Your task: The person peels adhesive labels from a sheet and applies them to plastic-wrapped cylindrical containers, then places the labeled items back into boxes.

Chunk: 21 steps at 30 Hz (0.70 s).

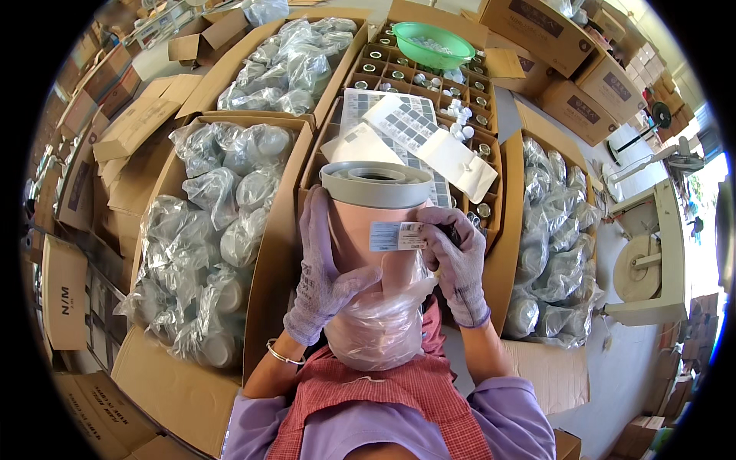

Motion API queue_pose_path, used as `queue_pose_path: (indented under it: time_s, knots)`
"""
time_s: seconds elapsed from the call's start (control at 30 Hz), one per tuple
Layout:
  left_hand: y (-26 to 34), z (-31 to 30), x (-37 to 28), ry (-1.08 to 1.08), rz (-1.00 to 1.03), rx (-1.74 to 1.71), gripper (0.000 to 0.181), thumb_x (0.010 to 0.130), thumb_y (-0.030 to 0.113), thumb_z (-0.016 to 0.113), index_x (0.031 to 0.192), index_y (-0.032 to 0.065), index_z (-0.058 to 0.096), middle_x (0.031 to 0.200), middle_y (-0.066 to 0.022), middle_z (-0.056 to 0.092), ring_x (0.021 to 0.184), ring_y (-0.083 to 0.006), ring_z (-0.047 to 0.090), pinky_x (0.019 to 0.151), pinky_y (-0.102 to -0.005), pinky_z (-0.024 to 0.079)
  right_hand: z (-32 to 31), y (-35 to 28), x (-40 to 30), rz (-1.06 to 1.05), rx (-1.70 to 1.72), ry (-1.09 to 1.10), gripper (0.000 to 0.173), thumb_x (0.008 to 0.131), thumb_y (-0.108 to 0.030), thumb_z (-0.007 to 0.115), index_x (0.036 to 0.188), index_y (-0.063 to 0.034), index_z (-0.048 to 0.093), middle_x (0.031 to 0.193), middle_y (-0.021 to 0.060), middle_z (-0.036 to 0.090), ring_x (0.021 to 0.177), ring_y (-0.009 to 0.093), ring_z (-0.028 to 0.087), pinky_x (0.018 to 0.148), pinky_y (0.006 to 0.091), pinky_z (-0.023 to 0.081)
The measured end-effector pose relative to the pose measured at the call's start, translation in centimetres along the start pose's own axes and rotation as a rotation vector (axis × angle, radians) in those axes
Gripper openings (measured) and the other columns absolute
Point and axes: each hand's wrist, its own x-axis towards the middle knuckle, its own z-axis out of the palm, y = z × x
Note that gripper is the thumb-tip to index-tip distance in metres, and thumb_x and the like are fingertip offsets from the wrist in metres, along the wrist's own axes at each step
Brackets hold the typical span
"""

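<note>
Before my chest, a pink vacuum flask or jug (351,230) with a grey rim stands upright, a clear plastic bag (376,333) bunched around its lower part. My gloved left hand (333,276) lies along its left side, thumb across the front. With its fingertips, my gloved right hand (457,253) holds the right end of a printed sticker label (397,236) against the flask's front. Just beyond are sheets of stickers (402,123) and a white backing sheet (463,164) on a divided carton (495,155).
Cartons of plastic-wrapped items (210,230) stand at left, with another carton (555,241) at right. A green plastic bowl (434,46) and white caps (458,115) rest on the divided carton. Closed cartons (581,109) are stacked at the back right, near a grey machine (647,259).
</note>
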Motion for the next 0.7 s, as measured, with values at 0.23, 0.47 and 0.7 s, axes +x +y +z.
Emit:
queue_pose_path:
  time_s: [0.23, 0.47, 0.7]
  knots:
    - [0.8, 1.4, 0.7, 0.098, -0.014, 0.043, 0.103, 0.074, 0.04, 0.075, 0.144, -0.007, 0.016, 0.145, -0.0278, 0.025, 0.136, -0.0404, 0.025, 0.111, -0.046, 0.022, 0.4, -0.7, -0.1, 0.036, -0.023, 0.012, 0.013, 0.085, 0.001, 0.061, 0.098, -0.0008, 0.065, 0.077, -0.0037, 0.059, 0.054, 0.001, 0.044, 0.048, 0.0153, 0.035]
    - [-0.8, 2.6, 1.1, 0.198, -0.02, 0.088, 0.087, 0.082, 0.031, 0.07, 0.142, -0.0086, 0.021, 0.14, -0.0272, 0.032, 0.131, -0.0387, 0.032, 0.109, -0.045, 0.027, 0.0, 2.5, 1.0, -0.297, -0.286, 0.093, 0.048, 0.078, -0.012, 0.076, 0.118, 0.0022, 0.053, 0.079, 0.003, 0.06, 0.062, 0.009, 0.05, 0.057, 0.0226, 0.044]
    - [-0.7, 1.2, 1.8, 0.135, -0.077, -0.24, 0.08, 0.085, 0.027, 0.066, 0.142, -0.0063, 0.021, 0.138, -0.0238, 0.035, 0.129, -0.0347, 0.036, 0.107, -0.0424, 0.03, -1.9, 2.4, 6.0, 0.048, 0.007, -0.17, 0.094, 0.058, -0.028, 0.089, 0.134, 0.0005, 0.041, 0.105, 0.0128, 0.054, 0.088, 0.018, 0.058, 0.074, 0.0303, 0.049]
